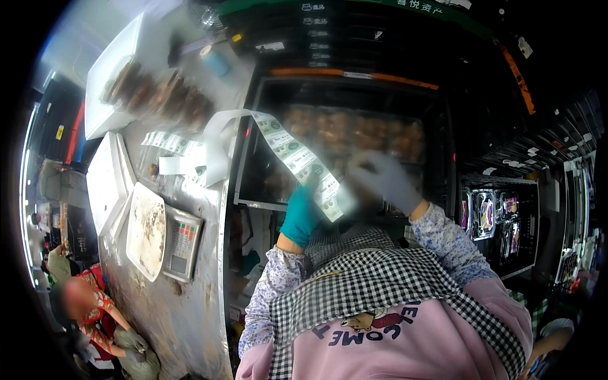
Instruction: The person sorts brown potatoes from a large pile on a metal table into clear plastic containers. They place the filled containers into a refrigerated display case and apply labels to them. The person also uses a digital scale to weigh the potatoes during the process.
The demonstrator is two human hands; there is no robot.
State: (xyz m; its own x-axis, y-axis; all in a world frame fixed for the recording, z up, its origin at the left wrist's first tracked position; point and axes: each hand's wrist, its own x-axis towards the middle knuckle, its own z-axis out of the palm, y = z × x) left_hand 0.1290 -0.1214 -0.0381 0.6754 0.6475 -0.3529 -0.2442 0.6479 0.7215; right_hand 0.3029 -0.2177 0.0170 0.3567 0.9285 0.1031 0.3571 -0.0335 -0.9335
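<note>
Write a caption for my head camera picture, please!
Teal-gloved left hand, pale-gloved right hand and a label strip at a black crate.

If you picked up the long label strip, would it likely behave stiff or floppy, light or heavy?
The label strip is probably floppy, since it bends in a curve. It looks paper-thin, so likely light. Its long stretch beyond the metal table may twist or sway.

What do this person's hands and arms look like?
The left hand wears a teal glove; the right hand, blurred, a pale greyish one. Both sleeves are whitish with a small blue-purple print. No cables show on either arm.
</note>
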